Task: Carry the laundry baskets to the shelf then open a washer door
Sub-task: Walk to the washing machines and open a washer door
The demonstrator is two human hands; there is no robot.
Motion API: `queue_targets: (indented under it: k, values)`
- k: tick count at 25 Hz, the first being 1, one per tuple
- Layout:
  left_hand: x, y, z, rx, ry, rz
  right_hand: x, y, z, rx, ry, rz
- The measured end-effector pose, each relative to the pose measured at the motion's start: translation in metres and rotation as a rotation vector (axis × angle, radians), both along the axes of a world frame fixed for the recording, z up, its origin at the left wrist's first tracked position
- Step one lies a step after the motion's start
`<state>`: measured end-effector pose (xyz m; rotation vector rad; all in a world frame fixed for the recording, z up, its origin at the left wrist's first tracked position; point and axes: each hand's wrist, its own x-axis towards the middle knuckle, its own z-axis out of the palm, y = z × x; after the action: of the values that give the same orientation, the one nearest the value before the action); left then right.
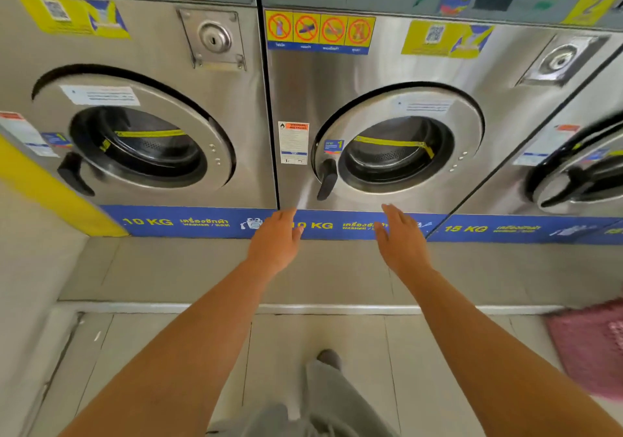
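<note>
Both empty hands [274,241] [401,237] below shut washer door [397,140].

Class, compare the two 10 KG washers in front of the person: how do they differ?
The left washer has plain steel above its door; the middle washer carries a strip of four red prohibition signs. Both hands, left hand and right hand, reach toward the middle washer, not the left. Both doors are shut, with black handles.

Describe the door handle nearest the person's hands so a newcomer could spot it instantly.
Find the middle washer, below the red prohibition stickers. On its round door's left edge hangs a black handle, above the left hand, beside a white warning label.
</note>
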<state>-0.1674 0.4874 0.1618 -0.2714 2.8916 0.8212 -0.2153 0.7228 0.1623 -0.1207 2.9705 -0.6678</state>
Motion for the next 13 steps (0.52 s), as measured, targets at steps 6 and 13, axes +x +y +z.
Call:
queue_targets:
  k: [6,13]
  values:
    - [-0.098,0.019,0.010,-0.032,0.011,0.003,-0.114,-0.002,0.025,0.049,0.206,0.098]
    - [-0.192,0.030,0.038,0.065,0.203,-0.105,-0.187,-0.007,0.061,0.156,0.409,0.090]
